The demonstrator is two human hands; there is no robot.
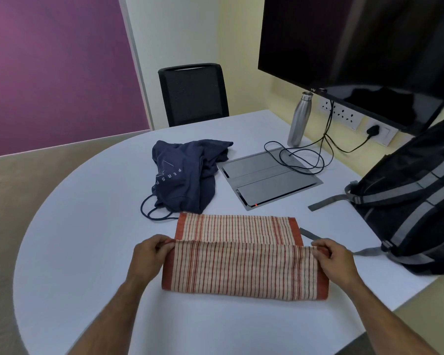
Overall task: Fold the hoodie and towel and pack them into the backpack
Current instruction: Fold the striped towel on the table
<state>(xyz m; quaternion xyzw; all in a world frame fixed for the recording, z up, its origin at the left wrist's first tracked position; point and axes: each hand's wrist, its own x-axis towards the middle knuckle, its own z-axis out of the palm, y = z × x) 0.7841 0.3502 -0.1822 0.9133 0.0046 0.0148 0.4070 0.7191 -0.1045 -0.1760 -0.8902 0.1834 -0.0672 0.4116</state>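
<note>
A cream towel (241, 267) with red stripes and red borders lies on the white table (87, 226) in front of me, partly folded over itself. My left hand (149, 254) pinches its folded edge at the left corner. My right hand (336, 260) pinches the same edge at the right corner. Behind the towel, a navy hoodie (185, 175) with white lettering lies crumpled, its drawstring trailing toward the towel. A black backpack (415, 201) with grey straps leans at the table's right edge, one strap reaching close to my right hand.
A grey flap panel (267, 178) is set into the table behind the towel, with black cables (300, 157) coiled on it. A steel bottle (299, 119) stands near the wall sockets. A dark monitor (356, 47) hangs at the upper right, and a black chair (194, 93) is at the far side.
</note>
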